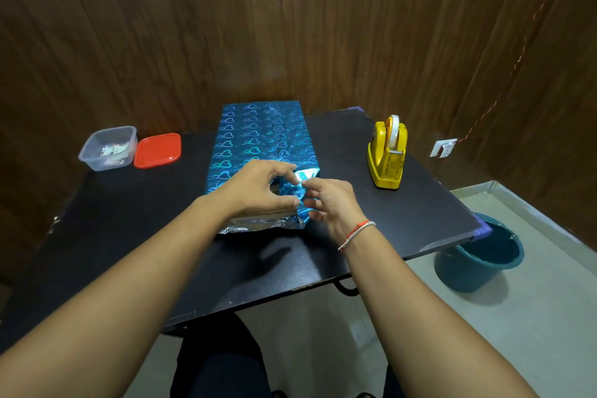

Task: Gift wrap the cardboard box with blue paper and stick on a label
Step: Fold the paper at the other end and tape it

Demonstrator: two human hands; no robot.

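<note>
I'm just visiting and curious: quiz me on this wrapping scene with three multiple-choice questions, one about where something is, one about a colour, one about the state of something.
1. Where is the tape dispenser?
A. right of the box
B. left of the box
C. on the floor

2. What colour is the lid beside the tub?
A. green
B. red
C. white

3. How is the near end of the paper?
A. taped flat
B. torn off
C. loose, being folded

Answers:
1 A, it stands on the table at the right.
2 B, it is plainly red.
3 C, the left hand and right hand pinch the flaps, silver underside showing.
</note>
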